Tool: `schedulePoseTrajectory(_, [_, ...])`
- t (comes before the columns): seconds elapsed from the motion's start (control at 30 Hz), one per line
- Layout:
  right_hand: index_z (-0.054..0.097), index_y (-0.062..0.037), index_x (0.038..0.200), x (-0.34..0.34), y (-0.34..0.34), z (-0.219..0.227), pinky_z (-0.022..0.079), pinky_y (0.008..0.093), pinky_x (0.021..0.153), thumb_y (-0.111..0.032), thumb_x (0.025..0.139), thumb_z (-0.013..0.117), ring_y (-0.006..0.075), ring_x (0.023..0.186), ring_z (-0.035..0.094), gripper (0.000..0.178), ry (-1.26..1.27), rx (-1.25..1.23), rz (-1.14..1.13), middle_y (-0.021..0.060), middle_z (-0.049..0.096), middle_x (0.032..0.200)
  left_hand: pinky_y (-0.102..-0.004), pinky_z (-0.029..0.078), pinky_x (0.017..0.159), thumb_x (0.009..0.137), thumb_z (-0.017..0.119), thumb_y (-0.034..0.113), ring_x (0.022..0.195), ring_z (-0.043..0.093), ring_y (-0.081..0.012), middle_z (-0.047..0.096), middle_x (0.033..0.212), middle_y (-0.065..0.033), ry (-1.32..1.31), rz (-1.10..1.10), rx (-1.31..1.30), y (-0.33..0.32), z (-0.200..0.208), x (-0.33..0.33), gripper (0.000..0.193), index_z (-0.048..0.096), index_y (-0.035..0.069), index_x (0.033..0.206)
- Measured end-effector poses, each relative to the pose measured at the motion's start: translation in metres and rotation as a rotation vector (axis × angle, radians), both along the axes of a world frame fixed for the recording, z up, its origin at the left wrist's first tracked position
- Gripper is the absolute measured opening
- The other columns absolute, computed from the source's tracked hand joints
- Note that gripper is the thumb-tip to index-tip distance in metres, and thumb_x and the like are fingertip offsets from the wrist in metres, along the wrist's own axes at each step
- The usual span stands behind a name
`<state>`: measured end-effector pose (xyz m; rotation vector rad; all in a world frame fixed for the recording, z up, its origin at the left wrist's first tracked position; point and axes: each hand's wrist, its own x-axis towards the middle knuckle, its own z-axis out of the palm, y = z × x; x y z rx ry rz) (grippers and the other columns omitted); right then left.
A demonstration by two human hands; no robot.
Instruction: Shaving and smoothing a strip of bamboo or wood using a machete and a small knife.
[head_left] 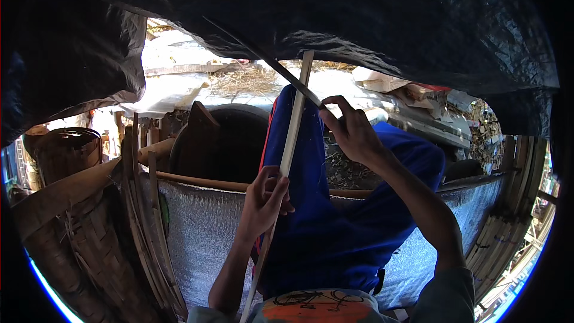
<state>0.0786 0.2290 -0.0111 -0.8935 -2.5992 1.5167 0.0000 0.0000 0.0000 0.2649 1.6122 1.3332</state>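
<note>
A long pale strip [293, 128], seemingly split bamboo, slants up from my lap across the leg of my blue trousers [359, 239]. My left hand [264, 198] is closed round its middle, below the knee. My right hand [356, 133] pinches the near end of a long, dark, narrow knife [263, 54] in its fingertips. The blade points up and left and crosses the strip just above my knee. Whether its edge touches the strip, I cannot tell. No separate handle shows.
Dark plastic sheeting [335, 6] hangs low ahead. A large dark round tub [239, 122] stands beyond my left knee. Woven bamboo baskets [69, 149] and upright slats [140, 215] are at left, bundled slats [499, 233] at right. Silvery sheeting [200, 233] lies beneath a bamboo pole [203, 182].
</note>
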Motion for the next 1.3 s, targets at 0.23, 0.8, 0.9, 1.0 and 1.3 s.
schedulePoseTrajectory(0.23, [0.046, -0.0001, 0.113, 0.005, 0.012, 0.013, 0.041, 0.0352, 0.044, -0.035, 0.096, 0.049, 0.0193, 0.041, 0.055, 0.038, 0.001, 0.039, 0.015, 0.0044, 0.049, 0.046, -0.0199, 0.046, 0.037, 0.099, 0.038, 0.041, 0.049, 0.065, -0.0162, 0.057, 0.058, -0.0038, -0.139, -0.16, -0.066, 0.035, -0.007, -0.034, 0.044, 0.052, -0.001, 0.097])
schedulePoseTrajectory(0.8, [0.048, -0.0032, 0.108, 0.077, 0.002, 0.039, 0.049, 0.0417, 0.049, -0.034, 0.09, 0.058, 0.0306, 0.053, 0.062, 0.037, -0.197, 0.256, 0.426, 0.0144, 0.06, 0.057, -0.0176, 0.023, 0.029, 0.102, 0.033, 0.033, 0.033, 0.031, -0.0003, 0.033, 0.053, 0.0066, -0.708, 0.109, 0.178, 0.004, -0.016, -0.016, 0.033, 0.052, 0.007, 0.094])
schedulePoseTrajectory(0.9, [0.048, -0.0023, 0.105, 0.078, 0.007, 0.029, 0.048, 0.042, 0.048, -0.032, 0.09, 0.06, 0.0302, 0.053, 0.062, 0.035, -0.163, 0.335, 0.411, 0.0141, 0.059, 0.057, -0.017, 0.024, 0.028, 0.102, 0.034, 0.033, 0.032, 0.032, 0.0001, 0.034, 0.052, 0.0065, -0.71, 0.118, 0.161, 0.002, -0.017, -0.008, 0.032, 0.052, 0.008, 0.091])
schedulePoseTrajectory(1.0, [0.049, -0.0019, 0.104, 0.07, 0.023, 0.014, 0.046, 0.042, 0.047, -0.031, 0.09, 0.061, 0.0296, 0.052, 0.061, 0.034, -0.038, 0.463, 0.347, 0.0137, 0.06, 0.058, -0.0166, 0.024, 0.028, 0.101, 0.035, 0.033, 0.032, 0.033, 0.0003, 0.035, 0.051, 0.0066, -0.72, 0.137, 0.124, -0.001, -0.004, -0.002, 0.032, 0.052, 0.008, 0.09])
schedulePoseTrajectory(1.3, [0.051, -0.005, 0.11, 0.068, 0.034, 0.052, 0.046, 0.0371, 0.051, -0.035, 0.087, 0.064, 0.0232, 0.052, 0.056, 0.04, -0.079, 0.572, 0.337, 0.0086, 0.056, 0.061, -0.0159, 0.025, 0.032, 0.099, 0.046, 0.031, 0.038, 0.033, 0.001, 0.04, 0.054, 0.0046, -0.54, 0.22, 0.054, 0.01, 0.001, 0.004, 0.032, 0.054, 0.001, 0.092])
